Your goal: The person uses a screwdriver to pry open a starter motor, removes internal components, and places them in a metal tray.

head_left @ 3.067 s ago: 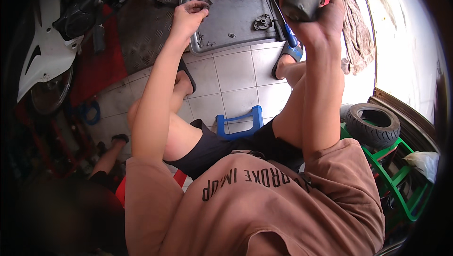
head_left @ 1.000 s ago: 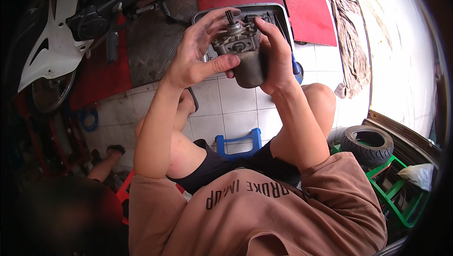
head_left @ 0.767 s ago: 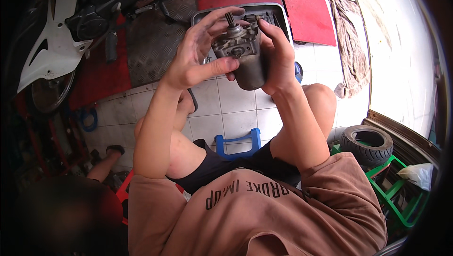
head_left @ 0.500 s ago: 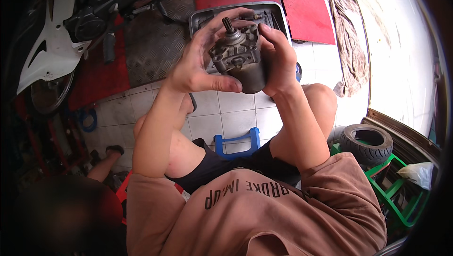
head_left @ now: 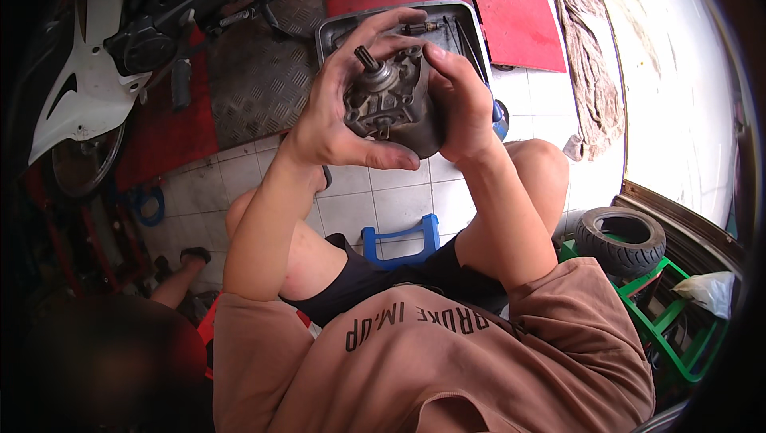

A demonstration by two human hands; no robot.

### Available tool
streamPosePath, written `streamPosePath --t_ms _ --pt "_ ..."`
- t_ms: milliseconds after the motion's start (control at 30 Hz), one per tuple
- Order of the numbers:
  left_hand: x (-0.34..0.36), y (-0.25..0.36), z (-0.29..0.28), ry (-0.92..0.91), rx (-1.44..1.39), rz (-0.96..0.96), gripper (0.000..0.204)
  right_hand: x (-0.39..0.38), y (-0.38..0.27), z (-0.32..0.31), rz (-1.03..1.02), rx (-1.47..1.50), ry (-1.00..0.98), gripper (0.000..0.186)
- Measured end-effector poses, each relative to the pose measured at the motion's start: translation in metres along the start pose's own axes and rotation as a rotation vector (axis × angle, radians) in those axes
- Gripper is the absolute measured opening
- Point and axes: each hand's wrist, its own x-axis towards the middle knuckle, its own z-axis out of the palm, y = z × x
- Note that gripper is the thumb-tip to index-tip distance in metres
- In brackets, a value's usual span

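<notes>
Between both my hands, above the floor, is a dark, greasy metal motor-like part point(head_left: 387, 110) with a splined shaft sticking up at its top left and a rounded lower body. My left hand point(head_left: 335, 118) wraps its left side, thumb under the front and fingers behind. On the other side my right hand point(head_left: 467, 106) grips it, thumb along the upper edge; its other fingers are hidden. Behind the part stands a grey metal tray point(head_left: 461, 12) with tools, among them a dark rod-like tool point(head_left: 421, 27).
A motorbike with a white panel point(head_left: 88, 90) stands at left on a red and checkered metal platform point(head_left: 259, 86). A blue plastic stool point(head_left: 401, 259) is between my legs. A tyre point(head_left: 621, 240) rests on a green rack point(head_left: 662, 317) at right; a dirty cloth point(head_left: 590, 74) lies far right. Another person point(head_left: 120, 353) is lower left.
Both hands have shifted slightly left with the motor-like part, which has tilted so its shaft leans further left. My grip stays closed around it.
</notes>
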Motion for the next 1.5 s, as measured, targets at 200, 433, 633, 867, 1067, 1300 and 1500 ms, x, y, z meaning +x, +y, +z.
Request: streamPosePath --t_ms 200,433,633,867,1067,1300,1500 --pt "0.000 0.001 -0.001 -0.033 0.110 0.063 0.098 0.000 0.002 0.002 0.030 0.012 0.029 0.046" --pt "-0.003 0.001 0.003 0.116 -0.086 -0.007 0.094 0.005 0.005 0.000 0.110 -0.010 0.047 0.067" --pt "-0.005 0.000 0.001 0.189 -0.128 -0.096 0.091 0.008 0.006 0.003 0.165 -0.035 0.013 0.075" --pt "-0.005 -0.001 0.002 0.226 -0.154 -0.134 0.088 0.008 0.005 0.007 0.151 -0.032 0.107 0.064" --pt "-0.006 -0.002 0.001 0.273 -0.165 -0.216 0.083 0.011 0.006 0.005 0.199 -0.036 0.118 0.066" --pt "-0.006 -0.003 0.002 0.283 -0.207 -0.214 0.082 0.008 0.001 0.003 0.282 -0.011 0.103 0.070" --pt "-0.005 0.002 0.004 0.308 -0.201 -0.239 0.079 0.009 0.000 0.006 0.307 -0.011 0.106 0.068"
